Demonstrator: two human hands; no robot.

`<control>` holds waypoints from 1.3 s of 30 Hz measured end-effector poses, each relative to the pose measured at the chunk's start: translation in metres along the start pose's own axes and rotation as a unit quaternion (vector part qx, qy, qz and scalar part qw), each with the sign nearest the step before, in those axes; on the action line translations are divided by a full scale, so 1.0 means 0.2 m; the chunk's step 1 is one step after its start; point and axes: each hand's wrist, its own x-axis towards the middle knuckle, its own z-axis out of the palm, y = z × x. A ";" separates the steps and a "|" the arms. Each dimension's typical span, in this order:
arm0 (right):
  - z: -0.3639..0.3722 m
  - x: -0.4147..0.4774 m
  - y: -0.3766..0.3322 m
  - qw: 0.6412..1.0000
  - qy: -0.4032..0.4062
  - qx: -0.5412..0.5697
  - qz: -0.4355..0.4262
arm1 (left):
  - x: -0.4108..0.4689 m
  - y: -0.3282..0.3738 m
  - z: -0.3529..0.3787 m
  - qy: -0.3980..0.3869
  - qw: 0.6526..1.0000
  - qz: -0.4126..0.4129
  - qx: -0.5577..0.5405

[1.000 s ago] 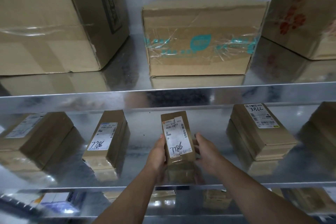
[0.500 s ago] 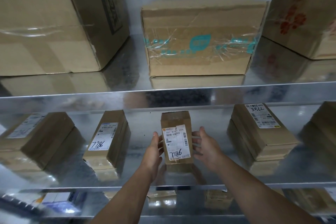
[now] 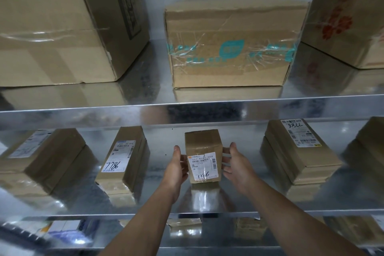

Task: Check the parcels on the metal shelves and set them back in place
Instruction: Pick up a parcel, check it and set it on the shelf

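A small brown parcel (image 3: 202, 147) with a white label marked 7786 stands upright on the middle metal shelf (image 3: 158, 193), a little back from the front edge. My left hand (image 3: 176, 166) lies against its left side with the fingers fairly straight, touching the cardboard. On the other side my right hand (image 3: 234, 164) has its fingertips at or just off the box's right face and its thumb raised. Neither hand wraps round the parcel.
On the same shelf lie another 7786 parcel (image 3: 124, 156) to the left, a flat box (image 3: 41, 151) at far left and stacked boxes (image 3: 297, 151) to the right. Three large cartons, one with teal tape (image 3: 228, 48), fill the upper shelf. More packets lie on the shelf below.
The parcel went from tilted in both hands to standing upright, farther back on the shelf. My fingers have loosened from around it and now flank its sides.
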 end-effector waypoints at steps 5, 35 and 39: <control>0.01 0.01 0.01 1.000 -0.012 -0.011 0.008 | 0.02 -0.01 0.00 0.002 1.000 -0.009 0.002; -0.05 0.07 0.00 0.995 -0.011 -0.096 -0.008 | -0.01 0.08 -0.01 -0.012 0.997 -0.039 0.068; -0.06 0.05 -0.04 0.998 -0.019 -0.054 -0.023 | -0.02 0.10 -0.01 -0.007 0.998 -0.026 0.052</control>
